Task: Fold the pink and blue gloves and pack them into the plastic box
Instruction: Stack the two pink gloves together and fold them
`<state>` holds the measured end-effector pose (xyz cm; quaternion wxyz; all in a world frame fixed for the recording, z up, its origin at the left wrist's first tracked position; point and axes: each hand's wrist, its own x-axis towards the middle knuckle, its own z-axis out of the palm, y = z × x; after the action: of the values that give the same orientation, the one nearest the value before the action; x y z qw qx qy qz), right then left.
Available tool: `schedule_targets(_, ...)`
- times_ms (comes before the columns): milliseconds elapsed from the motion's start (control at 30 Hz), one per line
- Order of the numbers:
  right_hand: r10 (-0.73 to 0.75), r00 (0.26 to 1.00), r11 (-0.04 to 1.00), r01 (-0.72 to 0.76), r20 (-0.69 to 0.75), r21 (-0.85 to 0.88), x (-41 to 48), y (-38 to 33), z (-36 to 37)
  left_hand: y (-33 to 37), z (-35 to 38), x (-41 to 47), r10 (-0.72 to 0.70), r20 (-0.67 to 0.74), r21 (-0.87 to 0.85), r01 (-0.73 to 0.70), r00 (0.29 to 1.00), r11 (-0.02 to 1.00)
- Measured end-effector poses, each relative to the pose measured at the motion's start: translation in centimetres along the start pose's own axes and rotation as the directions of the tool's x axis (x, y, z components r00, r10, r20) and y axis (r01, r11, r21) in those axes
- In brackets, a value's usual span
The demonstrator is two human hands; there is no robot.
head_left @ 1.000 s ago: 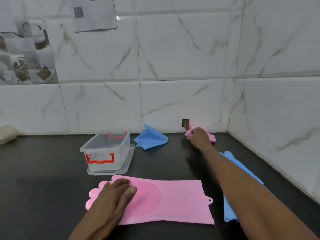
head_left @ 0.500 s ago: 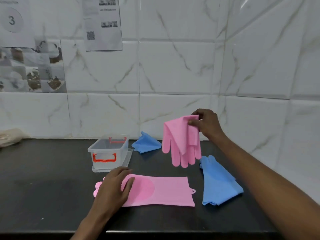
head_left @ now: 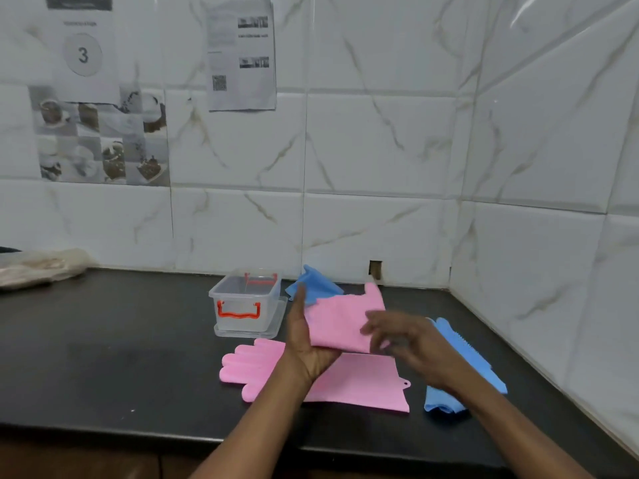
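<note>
Here, a folded pink glove (head_left: 340, 321) held above the counter, just right of the plastic box (head_left: 246, 307), cradled in the upturned left hand (head_left: 306, 344), fingers half curled beneath its lower edge. Right hand (head_left: 406, 340) spread over the glove's right side, blurred; grip impossible to judge. Directly below, a second pink glove (head_left: 349, 380) flat on the black counter (head_left: 103, 357), fingers toward the box side. Further right of the box, a blue glove (head_left: 466, 371) lying rumpled; just behind the box's right corner, another blue glove (head_left: 316, 286) against the tiled wall (head_left: 380, 150).
</note>
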<state>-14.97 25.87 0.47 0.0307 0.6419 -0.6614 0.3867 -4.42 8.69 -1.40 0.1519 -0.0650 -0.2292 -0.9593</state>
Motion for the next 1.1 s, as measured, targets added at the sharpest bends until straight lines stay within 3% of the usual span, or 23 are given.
schedule_targets(100, 0.073, 0.997, 0.994, -0.074, -0.020, -0.077, -2.6, 1.4, 1.4, -0.8, -1.6, 0.4, -0.022, -0.094, 0.194, 0.040, 0.995, 0.980)
schedule_targets(200, 0.194, 0.966, 0.981, -0.194, -0.172, 0.022, -3.0, 1.3, 1.4, -1.4, -2.8, 0.8, 0.052, -0.147, 0.295, -0.006, 0.988, 0.956)
schedule_targets(300, 0.401, 0.818, 0.915, -0.374, -0.412, 0.150, -1.8, 1.6, 1.6, -1.1, -3.3, 0.8, 0.100, -0.186, 0.369, -0.025, 0.978, 0.929)
schedule_targets(367, 0.625, 0.746, 0.752, -0.497, -0.229, 0.433, -0.6, 1.9, 1.5, -1.0, -3.2, 0.9, 0.152, -0.197, 0.519, -0.028, 0.969, 0.854)
schedule_targets(433, 0.667, 0.745, 0.517, -0.456, -0.007, 0.724, 0.5, 2.0, 1.7, -1.3, -2.2, 1.1, 0.224, -0.216, 0.701, -0.009, 0.950, 0.713)
schedule_targets(467, 0.659, 0.752, 0.475, -0.395, -0.020, 0.786, 1.1, 2.0, 1.7, -1.3, -1.7, 1.3, 0.264, -0.226, 0.771, 0.007, 0.938, 0.637)
schedule_targets(533, 0.676, 0.709, 0.558, -0.317, -0.199, 0.767, 2.3, 1.8, 1.7, -0.9, -0.9, 1.7, 0.334, -0.243, 0.847, 0.032, 0.910, 0.530)
schedule_targets(633, 0.582, 0.667, 0.790, -0.330, -0.464, 0.517, 4.3, 1.2, 1.5, 0.3, -0.2, 1.7, 0.454, -0.304, 0.894, 0.085, 0.838, 0.440)
schedule_targets(733, 0.404, 0.684, 0.896, -0.429, -0.607, 0.113, 5.9, 0.7, 0.4, -0.2, 0.4, 1.3, 0.646, -0.191, 0.982, 0.140, 0.739, 0.129)
schedule_targets(767, 0.372, 0.697, 0.897, -0.440, -0.612, 0.044, 6.4, 0.5, 0.2, -0.5, 0.7, 0.9, 0.656, -0.156, 0.988, 0.122, 0.738, 0.098)
schedule_targets(800, 0.355, 0.709, 0.897, -0.441, -0.609, 0.010, 6.8, 0.1, 0.0, -0.8, 1.4, 0.3, 0.604, -0.187, 0.980, 0.102, 0.775, 0.173)
schedule_targets(833, 0.349, 0.717, 0.899, -0.438, -0.603, 0.000, 7.2, -0.4, -0.1, -1.0, 2.0, -0.2, 0.476, -0.260, 0.935, 0.095, 0.840, 0.342)
schedule_targets(900, 0.309, 0.730, 0.915, -0.402, -0.610, -0.017, 7.4, -1.7, 0.5, -1.2, 2.1, -0.7, 0.105, -0.311, 0.675, 0.142, 0.945, 0.724)
schedule_targets(933, 0.277, 0.749, 0.928, -0.370, -0.602, -0.034, 7.2, -2.6, 1.0, -1.2, 1.9, -1.0, -0.017, -0.272, 0.535, 0.166, 0.962, 0.828)
schedule_targets(1000, 0.204, 0.855, 0.960, -0.270, -0.477, -0.074, 6.1, -4.2, 2.5, -1.1, 1.1, -1.4, -0.109, -0.154, 0.278, 0.149, 0.982, 0.949)
schedule_targets(1067, 0.127, 0.977, 0.980, -0.150, -0.172, -0.128, 4.4, -5.3, 4.4, -0.9, 0.6, -2.3, -0.012, -0.100, -0.017, 0.010, 0.995, 1.000)
schedule_targets(1100, 0.112, 0.994, 0.982, -0.112, -0.011, -0.150, 3.4, -5.7, 5.3, -1.0, -0.1, -2.6, 0.024, -0.165, -0.082, -0.038, 0.986, 0.996)
